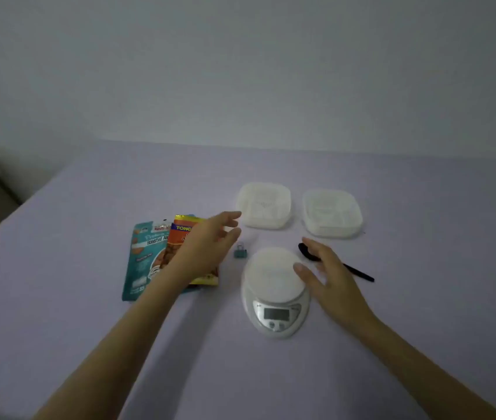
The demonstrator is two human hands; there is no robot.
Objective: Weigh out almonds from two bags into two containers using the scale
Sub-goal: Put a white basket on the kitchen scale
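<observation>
A white kitchen scale [274, 291] with a round platform and grey display stands at the table's centre. Two translucent white lidded containers sit behind it, the left container [264, 205] and the right container [332, 213]. A teal almond bag [143, 256] and an orange almond bag [182, 237] lie overlapping at the left. My left hand [210, 239] hovers open over the orange bag, fingers stretched toward the left container. My right hand [327, 269] hovers open beside the scale's right edge, partly covering a black spoon [358, 272].
A small teal binder clip [240, 251] lies between the bags and the scale. The pale lilac table [89, 313] meets a plain wall at the back. Its left edge drops off to a dark floor.
</observation>
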